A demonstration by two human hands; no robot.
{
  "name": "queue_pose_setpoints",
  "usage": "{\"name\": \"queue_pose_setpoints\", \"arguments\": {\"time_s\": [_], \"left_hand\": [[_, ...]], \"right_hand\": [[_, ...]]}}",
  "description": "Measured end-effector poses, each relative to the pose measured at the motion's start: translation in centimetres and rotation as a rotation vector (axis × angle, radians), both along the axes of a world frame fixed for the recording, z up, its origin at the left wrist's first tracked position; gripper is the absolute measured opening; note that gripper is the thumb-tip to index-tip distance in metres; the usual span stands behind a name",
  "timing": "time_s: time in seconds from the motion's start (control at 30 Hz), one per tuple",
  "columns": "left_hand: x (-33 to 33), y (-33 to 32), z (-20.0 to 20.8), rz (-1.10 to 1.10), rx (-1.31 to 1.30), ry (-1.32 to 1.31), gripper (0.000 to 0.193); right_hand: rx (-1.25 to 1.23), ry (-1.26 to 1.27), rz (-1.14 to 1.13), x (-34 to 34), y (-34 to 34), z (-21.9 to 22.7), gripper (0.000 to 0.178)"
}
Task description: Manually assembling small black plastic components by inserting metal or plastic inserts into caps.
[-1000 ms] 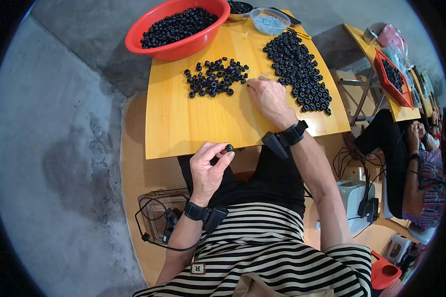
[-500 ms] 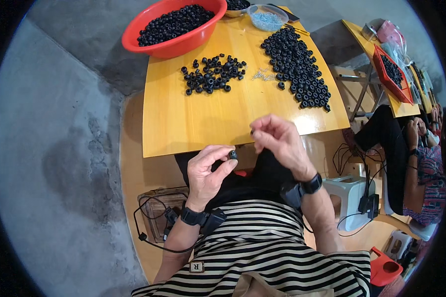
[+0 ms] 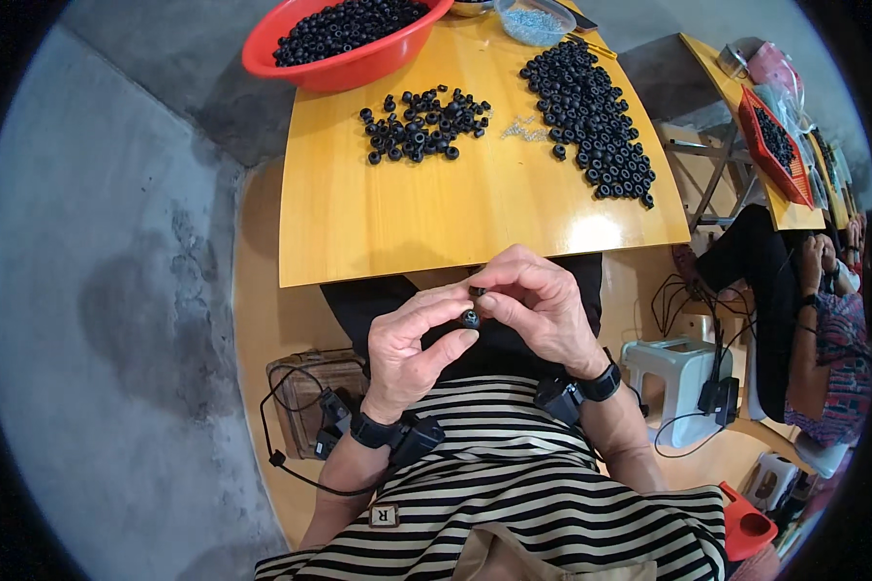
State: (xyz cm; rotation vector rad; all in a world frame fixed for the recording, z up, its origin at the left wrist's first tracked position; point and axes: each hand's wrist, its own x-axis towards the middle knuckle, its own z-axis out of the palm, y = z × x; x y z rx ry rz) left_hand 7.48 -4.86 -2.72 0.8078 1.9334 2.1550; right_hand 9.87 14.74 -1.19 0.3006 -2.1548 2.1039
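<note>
Just off the near edge of the yellow table (image 3: 358, 237), my hands meet above my lap. My left hand (image 3: 402, 353) pinches a small black knob-like part (image 3: 470, 319) between thumb and fingertips, its holed end showing. Close above it, my right hand (image 3: 543, 305) pinches a small dark piece (image 3: 476, 290), mostly covered by the fingers, so its kind is unclear. On the tabletop lie a loose heap of black knob-like parts (image 3: 417, 131), a larger spread of black ringed parts (image 3: 591, 116), and a few tiny silvery bits (image 3: 524, 130) between them.
A red basin (image 3: 262, 60) full of black parts stands at the far left, a clear tub (image 3: 535, 27) of small silvery pieces at the far right. Right of me are a pale stool (image 3: 673, 373), cables, and a seated person beside another table with a red basket (image 3: 794, 179).
My right hand has come down and left toward my left hand, bringing its small dark piece close to the black part. The view has shifted slightly.
</note>
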Motion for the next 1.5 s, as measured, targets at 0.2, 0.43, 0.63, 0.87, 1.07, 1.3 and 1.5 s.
{"name": "queue_pose_setpoints", "arguments": {"time_s": [0.2,0.43,0.63,0.87,1.07,1.3,1.5], "left_hand": [[-0.1,-0.2,0.7,0.001,0.026,0.049,0.034],[0.1,-0.1,1.0,-0.039,0.032,0.037,0.035],[0.3,0.0,1.0,-0.013,0.078,0.013,0.033],[0.3,0.3,0.7,-0.027,0.111,-0.002,0.034],[0.2,0.6,0.4,-0.03,0.072,0.012,0.034],[0.3,0.4,0.3,-0.028,0.076,-0.016,0.034],[0.2,0.7,0.7,-0.022,0.048,0.042,0.035]], "right_hand": [[-0.185,-0.188,-0.021,0.6,0.2,0.8,0.012],[-0.13,-0.176,-0.022,0.7,0.1,0.7,0.013],[0.036,-0.029,-0.052,0.3,0.1,0.7,0.018],[-0.126,-0.116,-0.084,0.8,-0.2,0.4,0.018],[-0.1,-0.138,-0.083,1.0,0.3,-0.3,0.017],[-0.095,-0.062,-0.034,0.9,0.4,-0.3,0.016],[-0.335,-0.197,-0.023,1.4,0.6,0.0,0.013]]}}
